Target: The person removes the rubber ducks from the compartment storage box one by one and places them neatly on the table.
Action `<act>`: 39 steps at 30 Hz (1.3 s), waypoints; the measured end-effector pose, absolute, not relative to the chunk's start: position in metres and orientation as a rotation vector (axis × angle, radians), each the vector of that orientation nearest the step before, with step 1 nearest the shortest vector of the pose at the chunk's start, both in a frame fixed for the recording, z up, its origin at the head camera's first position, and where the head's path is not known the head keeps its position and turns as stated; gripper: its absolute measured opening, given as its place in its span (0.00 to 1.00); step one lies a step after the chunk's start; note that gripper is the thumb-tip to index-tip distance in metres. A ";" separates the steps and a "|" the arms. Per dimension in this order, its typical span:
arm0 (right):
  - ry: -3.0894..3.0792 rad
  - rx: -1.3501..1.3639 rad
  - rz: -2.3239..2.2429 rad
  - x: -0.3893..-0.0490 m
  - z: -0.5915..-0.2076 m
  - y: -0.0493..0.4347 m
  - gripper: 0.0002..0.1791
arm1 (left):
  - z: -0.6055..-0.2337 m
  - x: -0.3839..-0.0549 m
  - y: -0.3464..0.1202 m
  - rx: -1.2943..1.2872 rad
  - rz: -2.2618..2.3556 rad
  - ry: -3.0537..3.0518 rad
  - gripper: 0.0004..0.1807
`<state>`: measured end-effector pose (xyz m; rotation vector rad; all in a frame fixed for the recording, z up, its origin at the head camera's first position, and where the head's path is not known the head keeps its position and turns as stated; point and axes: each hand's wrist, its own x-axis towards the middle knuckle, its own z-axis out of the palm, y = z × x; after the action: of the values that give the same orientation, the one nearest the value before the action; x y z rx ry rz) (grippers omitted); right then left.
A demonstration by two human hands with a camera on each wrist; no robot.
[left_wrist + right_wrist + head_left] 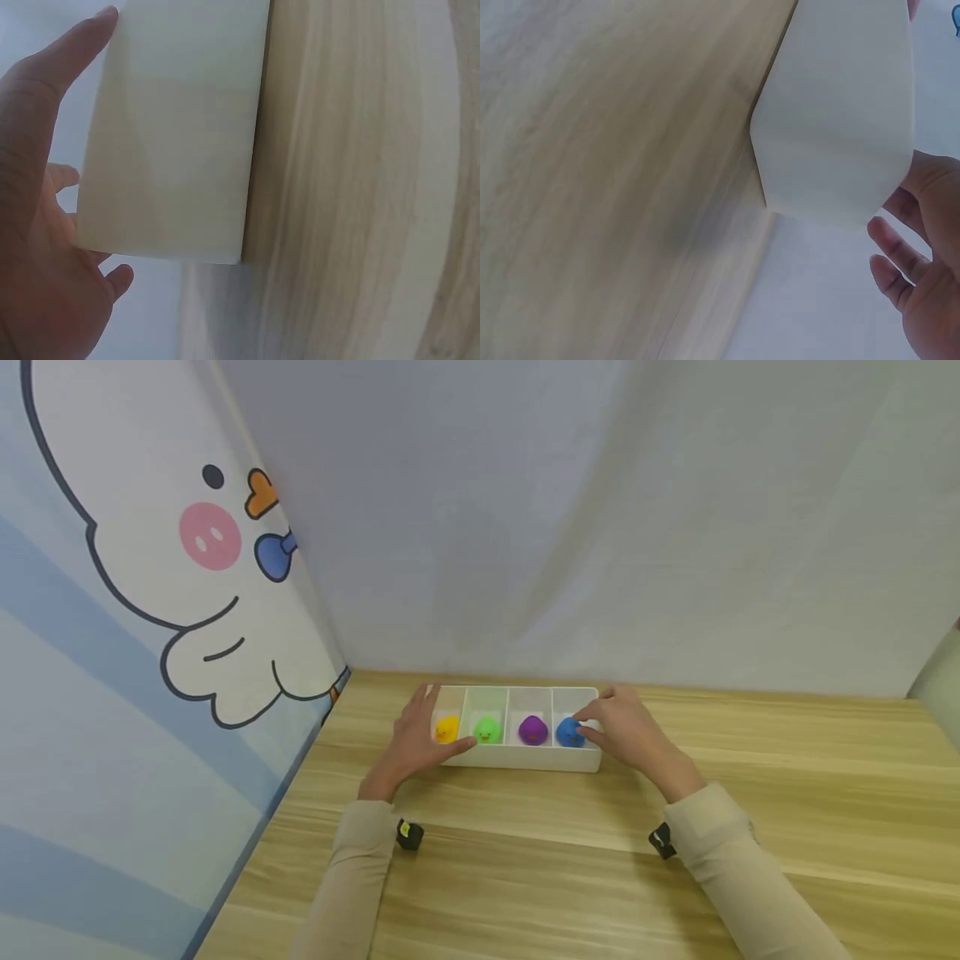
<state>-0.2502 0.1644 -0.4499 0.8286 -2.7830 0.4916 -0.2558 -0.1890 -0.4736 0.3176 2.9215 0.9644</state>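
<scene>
A white divided box (525,758) stands on the table, with one small rubber duck in each compartment. From left to right come a yellow duck (447,729), a green duck (487,730), a purple duck (533,730) and a blue duck (568,732). My left hand (415,735) spans the box's left end, its thumb stretched along the front rim and its fingers towards the back. At the right end, my right hand (626,729) reaches over the rim and pinches the blue duck between thumb and index finger. Both wrist views show the box's outer walls, which hide the ducks.
Wood-grain table (525,877) extends in front of the box and to its right. Close behind the box hangs a pale curtain (600,527). A cartoon-printed sheet (135,710) borders the table's left edge. Small black devices sit by both cuffs.
</scene>
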 end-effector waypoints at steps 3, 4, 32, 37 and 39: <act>-2.794 0.820 0.462 -0.251 -0.450 0.163 0.11 | -0.477 -0.256 -0.190 0.288 0.976 2.918 0.66; -2.796 0.819 0.458 -0.251 -0.450 0.162 0.11 | -0.478 -0.257 -0.190 0.276 0.982 2.918 0.67; -2.930 0.834 0.478 -0.256 -0.449 0.150 0.15 | -0.489 -0.256 -0.200 0.144 1.222 2.801 0.75; -2.925 0.830 0.472 -0.255 -0.448 0.151 0.14 | -0.490 -0.258 -0.198 0.158 1.247 2.781 0.75; -2.922 0.824 0.475 -0.254 -0.447 0.151 0.14 | -0.491 -0.259 -0.198 0.166 1.269 2.773 0.75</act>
<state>-0.2543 0.1514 -0.4471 0.8242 -2.9225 0.4747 -0.2590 -0.1979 -0.4907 0.1657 2.7732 1.2685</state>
